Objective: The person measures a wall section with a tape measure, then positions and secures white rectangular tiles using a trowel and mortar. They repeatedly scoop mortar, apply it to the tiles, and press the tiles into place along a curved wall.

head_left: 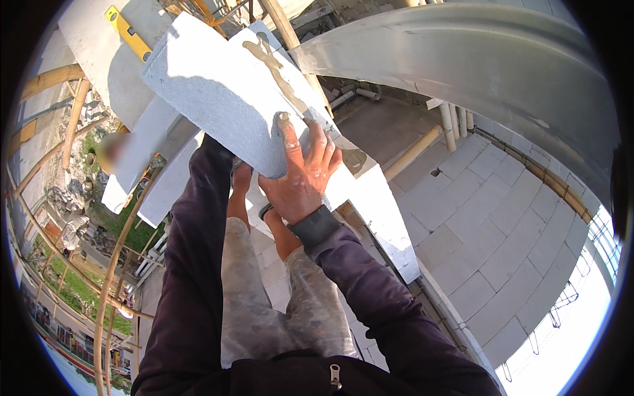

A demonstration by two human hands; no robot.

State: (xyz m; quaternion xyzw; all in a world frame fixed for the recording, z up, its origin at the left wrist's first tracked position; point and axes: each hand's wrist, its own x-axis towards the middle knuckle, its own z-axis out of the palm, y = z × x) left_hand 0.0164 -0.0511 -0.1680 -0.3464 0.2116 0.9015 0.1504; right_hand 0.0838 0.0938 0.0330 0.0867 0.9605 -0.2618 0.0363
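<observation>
A long white lightweight concrete block lies tilted across the view in front of me. My right hand grips its near right end, with the thumb and fingers spread over the edge. My left sleeve runs under the block's left side, and the block hides my left hand. Beside and beneath the block runs a course of white blocks. Grey wet mortar is smeared along the top of this course, close to my right fingertips.
A yellow spirit level lies at the far left. A large curved metal sheet arches over the right side. Bamboo poles form scaffolding on the left, above lower ground. A blurred person is at left. Right stands a block wall.
</observation>
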